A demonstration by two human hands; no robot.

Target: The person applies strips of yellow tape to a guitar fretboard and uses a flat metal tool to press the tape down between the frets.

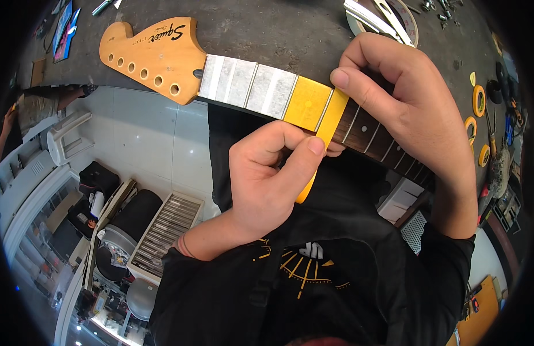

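A guitar neck (163, 55) lies slantwise across the dark workbench edge, its wooden headstock at the left. White or silvery tape covers the fretboard near the nut, then comes a patch of yellow masking tape (308, 102). A further yellow tape strip (331, 121) runs across the fretboard beside a fret. My left hand (267, 173) pinches the strip's near part between thumb and fingers, with the tail hanging below. My right hand (396, 92) has its thumb pressed at the strip's far end, fingers curled behind. Bare dark fretboard (365, 130) with dot inlays continues to the right.
Yellow tape rolls (479, 101) sit on the bench at the right, near tools. A round dish (408, 20) with light-coloured strips across it lies beyond my right hand. Metal hardware (445, 8) is scattered at the far right. A slatted rack (166, 230) stands below, at the left.
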